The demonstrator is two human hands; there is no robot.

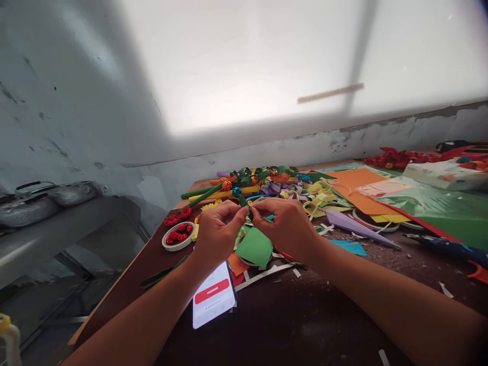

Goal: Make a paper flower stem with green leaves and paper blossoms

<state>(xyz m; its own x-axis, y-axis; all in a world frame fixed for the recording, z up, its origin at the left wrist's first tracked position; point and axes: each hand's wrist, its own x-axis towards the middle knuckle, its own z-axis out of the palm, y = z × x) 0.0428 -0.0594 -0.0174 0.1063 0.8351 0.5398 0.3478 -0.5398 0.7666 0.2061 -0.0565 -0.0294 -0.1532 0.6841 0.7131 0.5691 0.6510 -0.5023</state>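
Note:
Near the middle of the table, my left hand (219,226) and my right hand (284,223) meet fingertip to fingertip. Both pinch a small dark green paper strip (244,201), whose lower part is mostly hidden by my fingers. Just behind it is a blue paper flower (237,192); I cannot tell whether the two are joined. Below my hands lies a light green paper square (255,246). A lit phone (214,297) rests under my left forearm. Left of my left hand, a tape roll (178,237) has red paper roses inside its ring.
Curled paper strips (290,189) in several colours are heaped behind my hands. To the right lie orange sheets (360,188), a purple paper cone (360,229) and a plastic-wrapped pack (427,195). Paper scraps dot the dark tabletop (290,325). A grey bench (76,223) stands at left.

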